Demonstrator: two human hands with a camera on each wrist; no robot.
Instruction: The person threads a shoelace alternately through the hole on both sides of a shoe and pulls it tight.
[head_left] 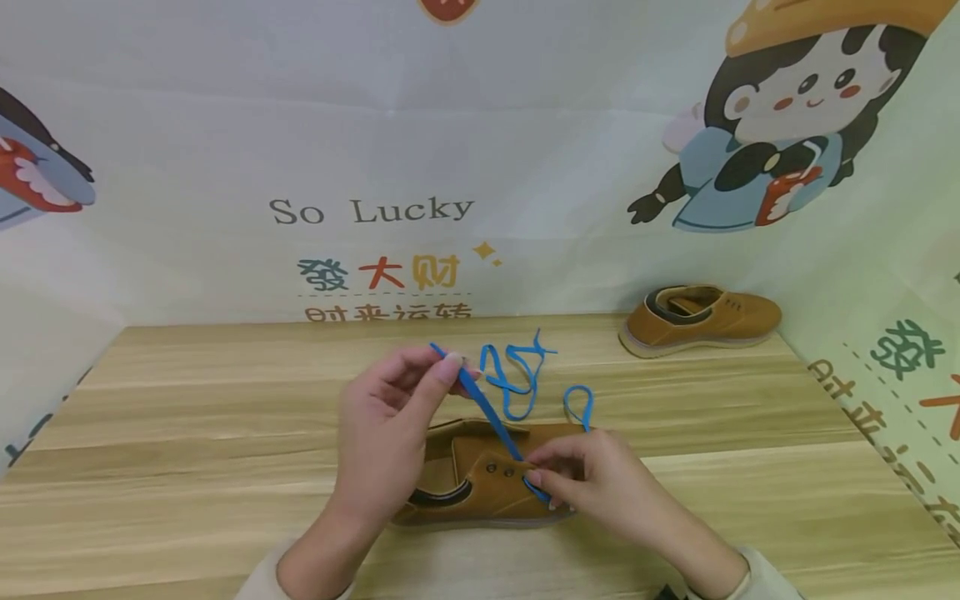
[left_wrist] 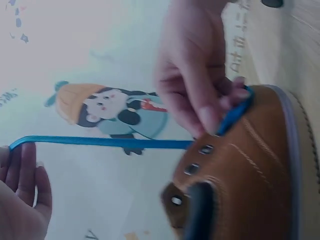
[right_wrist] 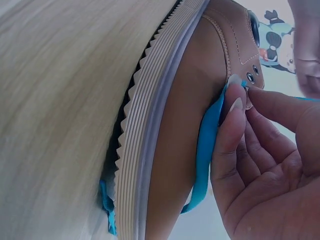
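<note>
A brown shoe (head_left: 480, 504) lies on the wooden table, toe to the right, with a blue shoelace (head_left: 491, 417) at its front eyelet. Raised above the shoe's opening, my left hand (head_left: 386, 417) pinches the lace near one end between thumb and fingers. The lace runs taut from there down to the eyelet. At that eyelet my right hand (head_left: 603, 483) pinches the lace close against the shoe flap; its fingertips cover the hole. In the right wrist view, a slack stretch of lace (right_wrist: 202, 150) hangs along the shoe's side. Two metal eyelets (left_wrist: 206, 149) show without lace.
Behind the shoe, a second blue lace length (head_left: 517, 387) lies tangled on the table (head_left: 225, 433), and a lace loop (head_left: 579, 402) shows beyond the right hand. Another brown shoe (head_left: 701, 321) stands at the back right, by the printed cloth backdrop (head_left: 525, 167).
</note>
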